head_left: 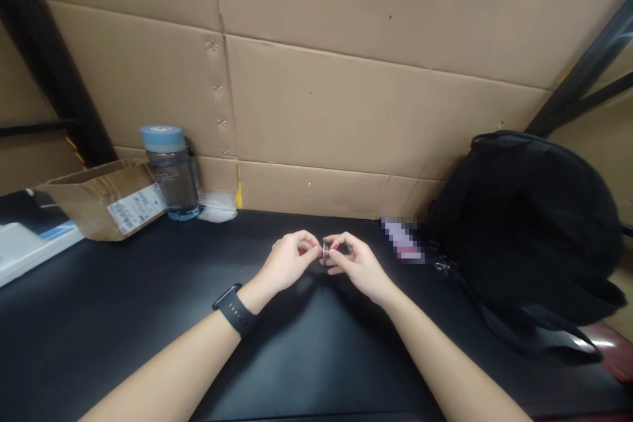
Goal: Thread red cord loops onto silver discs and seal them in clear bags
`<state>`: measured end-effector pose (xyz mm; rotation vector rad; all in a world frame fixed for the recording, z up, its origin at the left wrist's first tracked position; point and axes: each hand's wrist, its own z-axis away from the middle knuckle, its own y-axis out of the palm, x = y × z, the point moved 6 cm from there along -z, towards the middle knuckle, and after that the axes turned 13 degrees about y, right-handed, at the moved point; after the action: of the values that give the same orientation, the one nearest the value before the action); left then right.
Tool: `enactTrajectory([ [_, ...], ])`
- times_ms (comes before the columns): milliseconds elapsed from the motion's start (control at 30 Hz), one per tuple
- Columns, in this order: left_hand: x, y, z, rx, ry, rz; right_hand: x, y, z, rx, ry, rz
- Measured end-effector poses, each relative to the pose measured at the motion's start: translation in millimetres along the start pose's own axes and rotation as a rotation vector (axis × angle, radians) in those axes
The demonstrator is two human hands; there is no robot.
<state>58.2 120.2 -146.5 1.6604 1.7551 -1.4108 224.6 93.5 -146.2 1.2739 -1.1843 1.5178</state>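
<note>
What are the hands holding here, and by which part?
Both hands, left hand and right hand, pinch a small metallic ring-like piece by its edges with their fingertips.

nothing here can be read — the white shipping label (134,209) on the side of the open cardboard box (101,198) carries barcodes and lines of print, but all of it is too small and blurred to make out; the water bottle (171,171) beside it bears faint markings on its clear wall — equally illegible
</note>
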Motion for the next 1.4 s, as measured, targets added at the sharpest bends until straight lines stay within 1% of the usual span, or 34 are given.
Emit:
enactTrajectory([
  [200,2,-0.2,0,-0.011,0.005,0.020,1,1,0,0.011,-0.016,-0.081],
  [300,2,-0.1,0,-0.008,0.007,0.007,0,0,-1,0.008,-0.009,-0.059],
  [467,1,0.6,0,0.005,0.009,0.026,-1,2,-2,0.052,0.022,0.004],
  [567,3,2.6,1,0.013,-0.005,0.030,-1,2,0,0.057,0.023,0.025],
  [667,5,7.0,0,0.016,-0.006,0.087,-3,1,0,0.057,0.027,0.073],
  [733,6,9.0,-2,0.031,-0.007,0.167,-4,0,-1,0.044,0.025,0.101],
  [800,8,5.3,-5,0.058,-0.017,0.226,-3,-3,-1,0.016,0.027,0.136],
  [833,10,-0.8,-7,0.067,-0.022,0.206,-2,-4,-1,-0.001,0.027,0.159],
  [867,13,-10.3,-9,0.071,-0.028,0.132,0,-6,-1,-0.018,0.024,0.181],
  [900,17,-23.7,-10,0.063,-0.034,-0.001,2,-8,-1,-0.033,0.019,0.202],
  [1000,28,-74.9,-11,0.036,-0.056,-0.634,8,-13,0,-0.061,0.001,0.247],
  [1033,33,-89.8,-10,0.053,-0.068,-0.780,9,-15,0,-0.068,-0.001,0.262],
  [1067,38,-103.6,-9,0.070,-0.092,-0.877,10,-17,1,-0.076,-0.002,0.276],
  [1167,52,-138.6,-2,0.092,-0.151,-1.007,12,-23,1,-0.107,-0.009,0.307],
  [1300,66,-185.4,13,-0.025,-0.356,-1.114,13,-27,0,-0.131,-0.034,0.347],
  [1333,69,-193.0,15,-0.024,-0.373,-1.113,13,-28,0,-0.133,-0.040,0.354],
  [1367,72,-197.6,17,0.000,-0.353,-1.106,12,-29,-1,-0.135,-0.044,0.356],
  [1400,74,-199.5,17,0.040,-0.299,-1.093,11,-30,-2,-0.136,-0.045,0.353],
])
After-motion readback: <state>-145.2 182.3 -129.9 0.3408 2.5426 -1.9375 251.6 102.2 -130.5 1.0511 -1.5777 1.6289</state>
